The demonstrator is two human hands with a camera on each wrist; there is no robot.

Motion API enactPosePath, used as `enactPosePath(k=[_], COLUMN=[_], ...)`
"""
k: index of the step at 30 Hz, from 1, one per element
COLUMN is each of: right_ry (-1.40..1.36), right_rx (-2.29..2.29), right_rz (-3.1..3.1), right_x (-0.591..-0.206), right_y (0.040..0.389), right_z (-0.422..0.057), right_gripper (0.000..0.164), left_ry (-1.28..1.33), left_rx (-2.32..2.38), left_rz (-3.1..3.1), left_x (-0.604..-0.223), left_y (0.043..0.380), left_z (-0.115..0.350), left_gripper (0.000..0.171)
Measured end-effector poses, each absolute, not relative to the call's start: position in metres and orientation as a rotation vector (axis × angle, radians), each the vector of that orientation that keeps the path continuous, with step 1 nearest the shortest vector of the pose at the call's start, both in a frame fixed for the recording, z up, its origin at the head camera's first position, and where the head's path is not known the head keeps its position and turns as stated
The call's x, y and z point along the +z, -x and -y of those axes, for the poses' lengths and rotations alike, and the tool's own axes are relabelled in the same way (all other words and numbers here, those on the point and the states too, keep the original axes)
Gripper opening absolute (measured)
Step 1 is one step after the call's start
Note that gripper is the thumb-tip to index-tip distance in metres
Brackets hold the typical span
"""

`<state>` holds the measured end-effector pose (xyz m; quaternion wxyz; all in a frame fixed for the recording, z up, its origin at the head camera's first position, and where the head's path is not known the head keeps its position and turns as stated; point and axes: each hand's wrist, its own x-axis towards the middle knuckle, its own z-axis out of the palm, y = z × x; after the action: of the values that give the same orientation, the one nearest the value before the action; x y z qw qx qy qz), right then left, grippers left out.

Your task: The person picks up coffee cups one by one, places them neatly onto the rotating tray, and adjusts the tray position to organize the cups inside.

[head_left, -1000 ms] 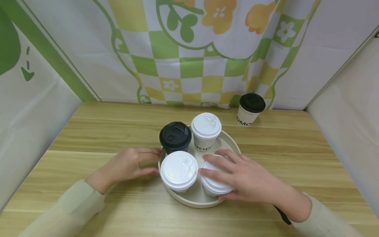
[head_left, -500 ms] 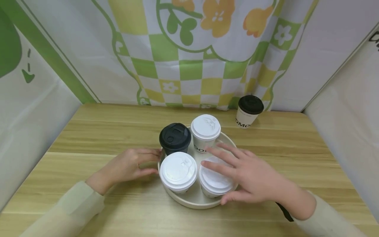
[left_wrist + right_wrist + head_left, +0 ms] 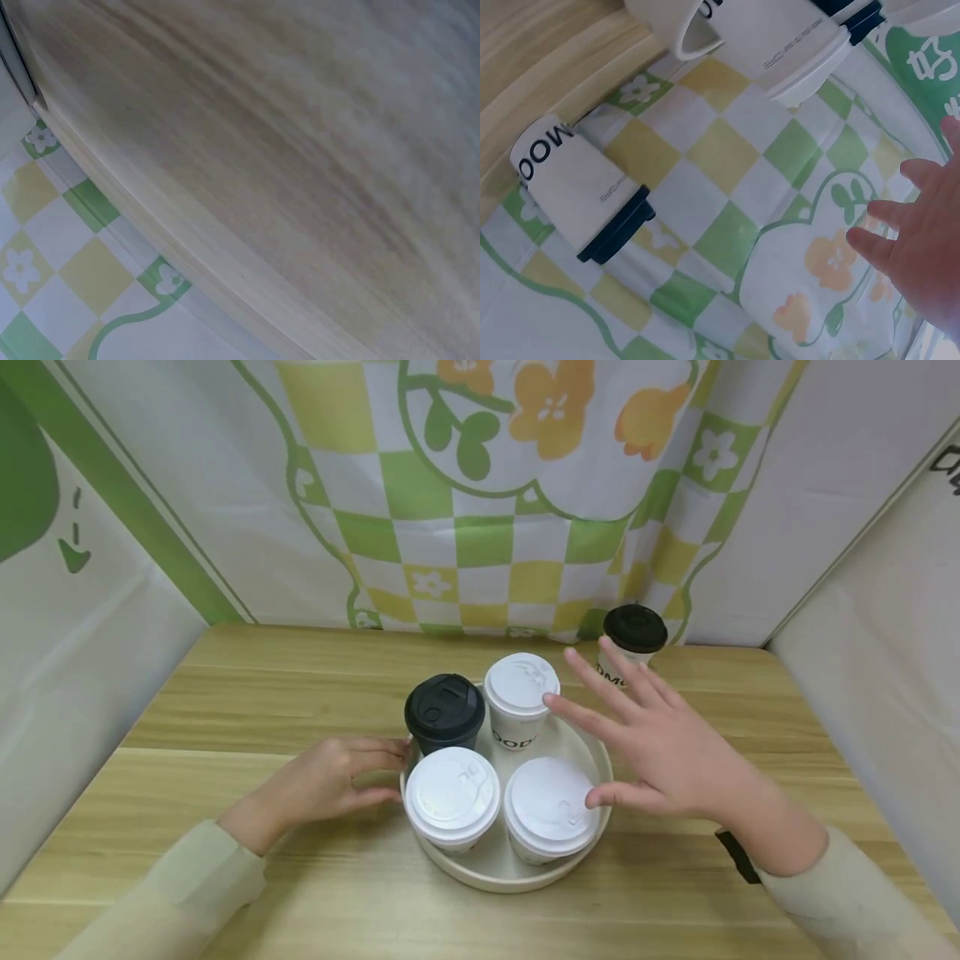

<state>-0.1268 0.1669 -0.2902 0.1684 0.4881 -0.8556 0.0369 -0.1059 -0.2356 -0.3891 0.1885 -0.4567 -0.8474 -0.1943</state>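
Note:
A round cream tray (image 3: 495,887) carries a black-lidded dark paper cup (image 3: 445,710) at the back left and white-lidded paper cups at the back (image 3: 517,727), front left (image 3: 452,797) and front right (image 3: 550,810). My left hand (image 3: 330,781) touches the tray's left rim, fingers and thumb extended. Spread fingers show on my right hand (image 3: 660,743), which is raised over the tray's right side and holds nothing. Beyond its fingertips stands a white cup with a black lid (image 3: 635,628), partly hidden by them in the head view. The right wrist view shows that cup (image 3: 577,187) whole.
The wooden table (image 3: 300,693) reaches back to a green and yellow checked cloth (image 3: 487,552). Pale fabric walls stand on the left (image 3: 97,635) and right (image 3: 885,635). Mostly table surface (image 3: 262,150) fills the left wrist view.
My right hand has let go of the front right cup, lifted and moved back and right toward the black-lidded white cup, its fingers spreading. My left hand has stayed at the tray rim.

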Motion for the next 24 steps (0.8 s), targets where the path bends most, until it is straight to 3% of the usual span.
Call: enactPosePath(k=[24], right_ry=[-0.926], right_rx=[-0.033], right_rz=[2.857], right_x=[-0.294], right_y=[0.203], right_z=[-0.192], right_gripper=[0.101], left_ry=[1.278], left_rx=[-0.564], left_rz=[2.371], left_x=[-0.39], left_y=[0.105], left_z=[0.236], left_gripper=[0.036])
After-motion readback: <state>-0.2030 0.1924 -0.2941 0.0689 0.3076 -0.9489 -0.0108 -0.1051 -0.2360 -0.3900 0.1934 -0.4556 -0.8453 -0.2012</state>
